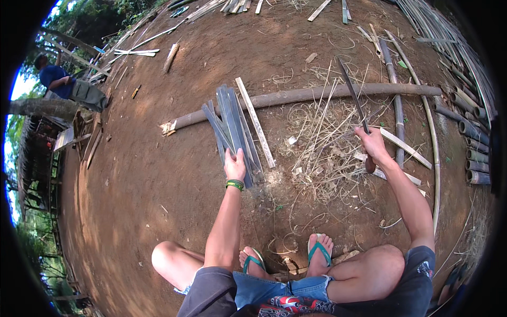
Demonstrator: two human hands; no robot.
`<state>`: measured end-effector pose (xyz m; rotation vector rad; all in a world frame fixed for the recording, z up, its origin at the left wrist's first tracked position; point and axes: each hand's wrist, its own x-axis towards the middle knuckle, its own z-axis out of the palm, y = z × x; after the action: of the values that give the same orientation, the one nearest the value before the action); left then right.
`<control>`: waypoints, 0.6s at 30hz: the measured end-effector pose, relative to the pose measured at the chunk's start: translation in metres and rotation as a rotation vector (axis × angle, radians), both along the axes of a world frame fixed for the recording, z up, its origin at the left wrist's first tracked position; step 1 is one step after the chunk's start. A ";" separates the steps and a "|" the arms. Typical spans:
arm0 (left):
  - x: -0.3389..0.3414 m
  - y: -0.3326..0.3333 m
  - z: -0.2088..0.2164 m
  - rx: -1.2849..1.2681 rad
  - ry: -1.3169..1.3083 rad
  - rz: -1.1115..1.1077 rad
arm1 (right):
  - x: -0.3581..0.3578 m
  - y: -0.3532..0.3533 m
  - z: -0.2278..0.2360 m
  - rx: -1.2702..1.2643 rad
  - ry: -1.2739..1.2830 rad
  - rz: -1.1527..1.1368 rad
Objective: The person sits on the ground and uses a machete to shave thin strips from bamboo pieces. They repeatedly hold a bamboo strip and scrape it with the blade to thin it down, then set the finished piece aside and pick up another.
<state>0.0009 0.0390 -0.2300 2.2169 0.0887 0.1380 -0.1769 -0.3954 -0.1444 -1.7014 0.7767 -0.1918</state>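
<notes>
My left hand, with a green and yellow band at its wrist, pinches the near end of a dark grey bamboo slat in a small pile. The pile leans across a long pole lying on the ground. Beside it a pale split slat also rests over the pole. My right hand is closed round the handle of a machete, its brown butt showing below the fist. The long dark blade points up and away, above a heap of thin shavings.
Two more poles lie lengthwise at the right, near stacked bamboo tubes. Pale offcuts lie by my right hand. A person in blue is at the far left. My sandalled feet are close below the shavings.
</notes>
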 end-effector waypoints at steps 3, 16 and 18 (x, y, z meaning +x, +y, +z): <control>-0.006 -0.042 0.070 -0.038 -0.347 -0.144 | -0.028 -0.020 0.000 -0.114 0.074 -0.053; -0.235 -0.057 0.334 -0.701 -1.627 -0.618 | -0.057 -0.047 -0.011 -0.314 0.370 -0.085; -0.233 -0.065 0.314 -0.706 -1.474 -0.685 | -0.064 -0.056 -0.017 -0.343 0.360 -0.106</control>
<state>-0.2326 -0.0259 0.0835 0.9369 -1.1919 1.0853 -0.2414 -0.4514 -0.1609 -2.0516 1.1530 -0.0953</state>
